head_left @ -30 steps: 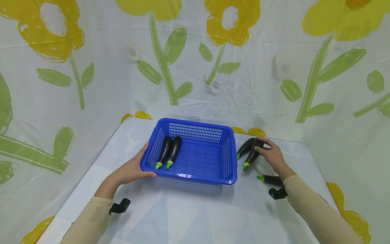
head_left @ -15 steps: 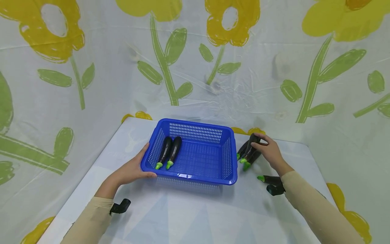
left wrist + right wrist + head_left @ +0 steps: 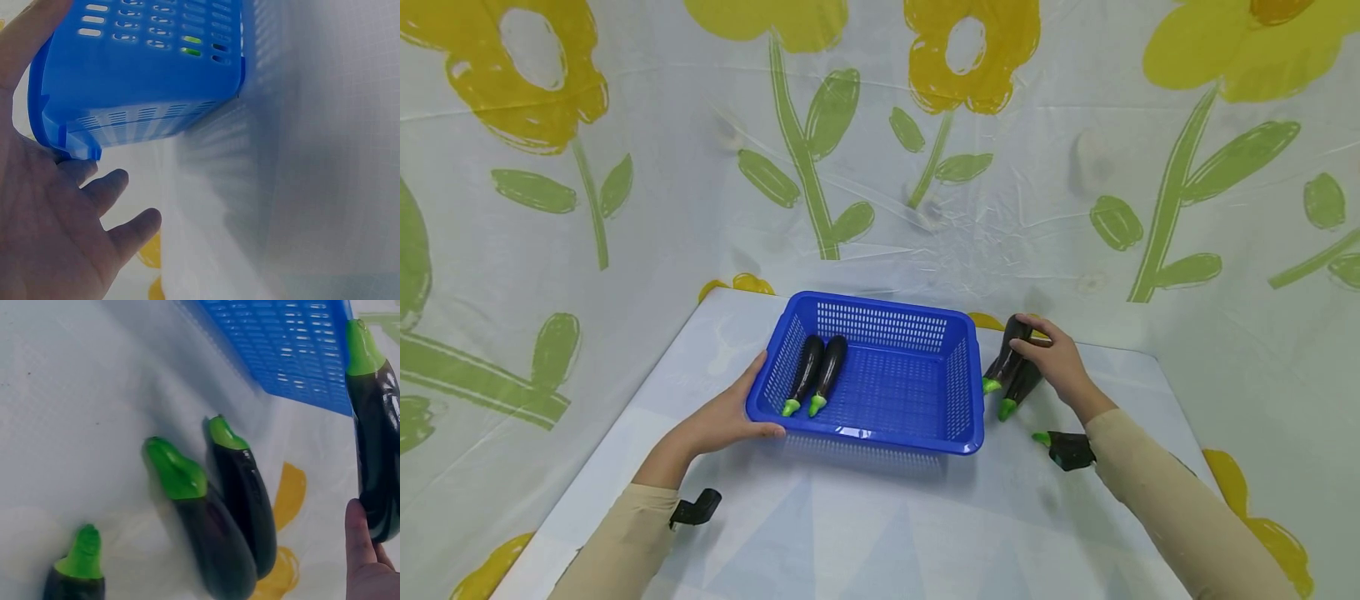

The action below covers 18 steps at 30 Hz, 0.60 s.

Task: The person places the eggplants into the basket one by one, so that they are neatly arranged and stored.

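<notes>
My right hand (image 3: 1058, 360) pinches a dark eggplant (image 3: 378, 437) by its rounded end, its green cap beside the basket's right rim. Below it on the table, two eggplants (image 3: 215, 544) lie side by side; in the head view the held one largely covers one of them. Another eggplant (image 3: 1042, 437) lies nearer, partly hidden by the right wrist camera. Two eggplants (image 3: 829, 371) rest at the left inside the blue plastic basket (image 3: 887, 444). My left hand (image 3: 718, 421) spreads around the basket's near-left corner, thumb on the front side, straight fingers along the left side.
A white table (image 3: 880, 533) with pale blue triangles carries the basket and loose eggplants. Flower-printed sheeting (image 3: 1037, 192) surrounds its back and sides. A black wrist camera (image 3: 696, 507) sits at the left sleeve.
My right hand has lifted an eggplant off the group and moved it left and away toward the basket's right side. The left hand and basket have stayed still.
</notes>
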### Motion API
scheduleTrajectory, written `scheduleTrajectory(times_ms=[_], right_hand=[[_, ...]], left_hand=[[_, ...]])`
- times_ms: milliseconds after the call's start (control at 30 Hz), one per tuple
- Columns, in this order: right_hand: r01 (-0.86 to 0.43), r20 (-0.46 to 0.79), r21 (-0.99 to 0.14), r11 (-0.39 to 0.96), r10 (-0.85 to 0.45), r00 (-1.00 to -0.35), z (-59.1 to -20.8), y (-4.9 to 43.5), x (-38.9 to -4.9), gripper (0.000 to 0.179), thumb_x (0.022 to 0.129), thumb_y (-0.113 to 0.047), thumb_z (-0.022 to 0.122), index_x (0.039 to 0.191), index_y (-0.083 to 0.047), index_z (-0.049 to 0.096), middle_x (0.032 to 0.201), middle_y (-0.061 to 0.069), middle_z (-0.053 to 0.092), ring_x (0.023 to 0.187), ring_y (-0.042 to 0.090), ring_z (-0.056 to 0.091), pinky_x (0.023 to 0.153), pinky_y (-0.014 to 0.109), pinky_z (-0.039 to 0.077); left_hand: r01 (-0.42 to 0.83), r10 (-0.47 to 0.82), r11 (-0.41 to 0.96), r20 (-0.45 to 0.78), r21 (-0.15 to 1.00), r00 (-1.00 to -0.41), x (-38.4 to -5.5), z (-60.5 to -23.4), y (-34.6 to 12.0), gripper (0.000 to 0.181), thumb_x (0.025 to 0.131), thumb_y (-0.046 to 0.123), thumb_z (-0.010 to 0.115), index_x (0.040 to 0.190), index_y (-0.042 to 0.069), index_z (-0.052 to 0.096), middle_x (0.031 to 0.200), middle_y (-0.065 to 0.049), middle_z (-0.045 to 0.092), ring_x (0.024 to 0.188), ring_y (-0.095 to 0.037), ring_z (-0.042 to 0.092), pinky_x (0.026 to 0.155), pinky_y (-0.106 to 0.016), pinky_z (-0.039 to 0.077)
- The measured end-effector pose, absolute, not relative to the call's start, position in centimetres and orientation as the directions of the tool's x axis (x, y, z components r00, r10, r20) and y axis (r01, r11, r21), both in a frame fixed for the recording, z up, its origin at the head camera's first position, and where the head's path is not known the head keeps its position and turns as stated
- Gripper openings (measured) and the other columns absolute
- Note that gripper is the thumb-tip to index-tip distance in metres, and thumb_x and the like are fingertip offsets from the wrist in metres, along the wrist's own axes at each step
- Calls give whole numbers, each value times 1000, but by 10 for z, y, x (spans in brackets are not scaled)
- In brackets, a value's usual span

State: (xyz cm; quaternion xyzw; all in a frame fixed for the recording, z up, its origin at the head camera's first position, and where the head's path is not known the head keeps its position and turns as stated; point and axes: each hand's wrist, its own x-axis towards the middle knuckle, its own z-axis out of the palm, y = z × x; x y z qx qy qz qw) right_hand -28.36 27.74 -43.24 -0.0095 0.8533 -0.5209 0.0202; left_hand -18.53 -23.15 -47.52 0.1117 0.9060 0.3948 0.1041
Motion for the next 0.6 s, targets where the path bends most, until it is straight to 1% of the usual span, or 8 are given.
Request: scheduleTrajectory(times_ms=[233, 333, 433, 533, 600], right_hand=[[-1, -20, -879, 477, -37, -999, -425, 269, -287, 60, 85, -40, 65, 139, -24, 43, 147, 12, 30, 120, 37, 41, 103, 55, 32], [-23, -6, -884, 467, -61, -998, -423, 263, -287, 60, 85, -38, 66, 139, -23, 44, 146, 11, 32, 120, 36, 42, 101, 53, 34], [-56, 14, -894, 445, -97, -995, -423, 256, -287, 58, 86, -35, 66, 138, -20, 45, 145, 11, 34, 120, 34, 45, 98, 50, 38], [-80, 29, -903, 421, -127, -992, -424, 250, -288, 57, 86, -33, 66, 137, -18, 46, 144, 10, 35, 120, 34, 47, 96, 49, 41], [-83, 30, -907, 414, -133, -991, -425, 246, -289, 56, 85, -33, 67, 136, -18, 47, 144, 9, 35, 121, 33, 47, 96, 49, 41]], left_hand=[[131, 288, 662, -90, 738, -953, -185, -476, -232, 122, 67, 56, 75, 148, 27, -11, 156, -8, 2, 138, -40, 16, 102, -63, 25], [130, 289, 659, -91, 741, -953, -185, -475, -232, 122, 67, 56, 75, 148, 28, -11, 156, -8, 2, 138, -39, 16, 103, -62, 24], [126, 292, 658, -96, 743, -952, -184, -475, -232, 122, 67, 55, 76, 148, 28, -12, 156, -8, 2, 138, -39, 16, 102, -63, 24], [123, 291, 657, -100, 744, -951, -184, -474, -232, 122, 68, 54, 76, 148, 28, -12, 156, -7, 2, 138, -39, 16, 102, -63, 25], [123, 291, 655, -98, 745, -952, -185, -474, -231, 121, 68, 53, 76, 148, 28, -11, 156, -7, 2, 138, -39, 17, 102, -63, 25]])
